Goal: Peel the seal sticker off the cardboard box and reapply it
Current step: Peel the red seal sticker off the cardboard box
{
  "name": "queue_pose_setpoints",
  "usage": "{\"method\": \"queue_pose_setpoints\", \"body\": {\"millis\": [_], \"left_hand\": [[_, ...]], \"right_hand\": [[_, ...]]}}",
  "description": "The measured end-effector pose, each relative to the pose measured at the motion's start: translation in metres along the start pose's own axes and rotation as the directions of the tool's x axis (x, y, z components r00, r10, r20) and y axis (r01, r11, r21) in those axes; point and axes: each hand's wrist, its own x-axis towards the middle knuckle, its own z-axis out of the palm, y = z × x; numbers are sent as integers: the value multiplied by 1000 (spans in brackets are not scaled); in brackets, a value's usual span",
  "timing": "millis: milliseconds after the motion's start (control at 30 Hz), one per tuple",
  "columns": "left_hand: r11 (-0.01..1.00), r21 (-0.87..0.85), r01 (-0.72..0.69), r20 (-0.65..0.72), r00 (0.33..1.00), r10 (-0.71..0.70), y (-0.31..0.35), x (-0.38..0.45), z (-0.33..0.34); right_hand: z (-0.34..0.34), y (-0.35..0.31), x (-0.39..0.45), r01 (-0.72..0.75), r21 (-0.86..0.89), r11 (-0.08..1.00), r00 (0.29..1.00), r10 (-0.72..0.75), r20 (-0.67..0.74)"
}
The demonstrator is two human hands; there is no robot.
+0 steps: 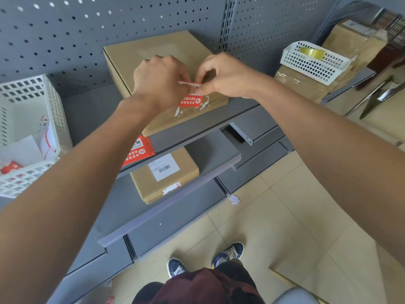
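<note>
Head view, person standing at a grey shelf (98, 110) backed by pegboard. Box (153, 53) lies flat on the shelf, its near edge reaching the shelf front. Sticker (190, 99), red with white print, sits at the near edge of the box top; its lower part lies on the cardboard, its upper end is lifted and curled over, white backing showing. White torn paper residue on the cardboard just below and beside it. Left hand (160, 84): fingers curled, fingertips at the sticker's lifted end; the grip point is hidden behind the knuckles, so whether it pinches cannot be told. Right hand (221, 75): thumb and forefinger together, pinching the lifted end of the sticker from the right. A second red sticker (139, 151) lies at the shelf lip, below the box. Small box (164, 174) with barcode label on the shelf beneath. White basket (28, 128) at left on the shelf, papers inside. Another white basket (313, 60) at right, on top of a taped carton, yellow tape roll (312, 52) in it. Tiled floor (285, 216) below, two blue sneakers in view.
</note>
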Motion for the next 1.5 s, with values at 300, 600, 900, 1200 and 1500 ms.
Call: {"method": "queue_pose_setpoints", "body": {"millis": [300,600,900,1200,1500], "left_hand": [[999,-35,-16,-24,1000,15,2,-11,-3],[995,-98,23,-2,1000,-24,-4,-24,-12],[998,-49,43,-31,999,-44,-1,-24,-6],[998,-53,36,-42,998,-39,2,-27,-7],[987,-156,21,-109,993,-38,-5,-38,-4]], "right_hand": [[3,-3,1,14,49,999,1000,-14,2],[0,-4,2,23,16,1000,999,-24,23],[0,4,6,41,69,997,999,-44,30],[2,5,8,102,102,990,994,-106,39],[0,6,9,82,81,993,993,-88,75]]}}
